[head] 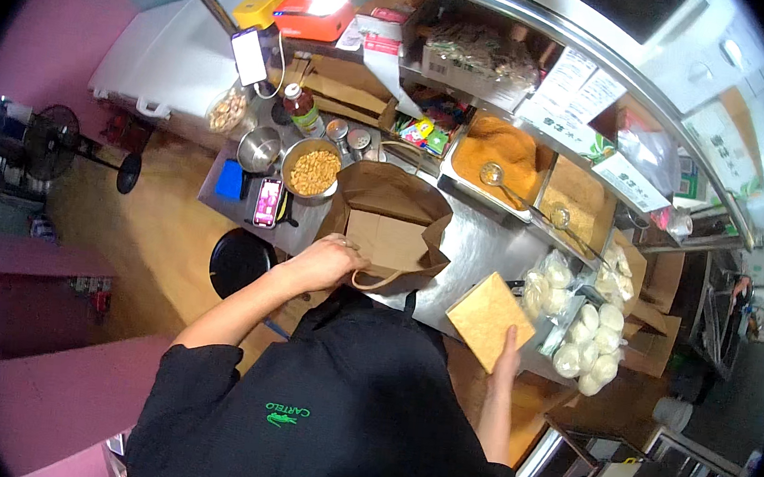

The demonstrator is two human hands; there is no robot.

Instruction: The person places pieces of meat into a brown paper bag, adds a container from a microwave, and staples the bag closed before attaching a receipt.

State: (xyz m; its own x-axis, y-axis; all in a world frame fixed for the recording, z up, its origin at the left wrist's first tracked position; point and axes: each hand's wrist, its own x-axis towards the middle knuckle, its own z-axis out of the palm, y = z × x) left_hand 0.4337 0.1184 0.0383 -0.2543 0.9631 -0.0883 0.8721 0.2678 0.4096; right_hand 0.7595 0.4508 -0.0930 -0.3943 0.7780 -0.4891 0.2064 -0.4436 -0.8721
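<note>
A brown paper bag (389,236) stands with its mouth open on the steel counter (471,244) before me. My left hand (328,261) grips its near left rim, beside a twisted paper handle (378,283). Inside the bag the pale bottom panel shows, with nothing seen on it. To the right of the bag, my right hand (507,357) holds a flat, square, tan paper or cardboard packet (490,318) by its lower right edge. The packet is tilted and apart from the bag. Its contents cannot be seen.
A bowl of peanuts (315,170), a phone (267,202) and a bottle (303,110) stand left of the bag. Behind it, ladles lie in trays of orange powder (501,150) and tan powder (576,192). Bagged white dough balls (589,341) lie right. A black stool (241,263) stands below.
</note>
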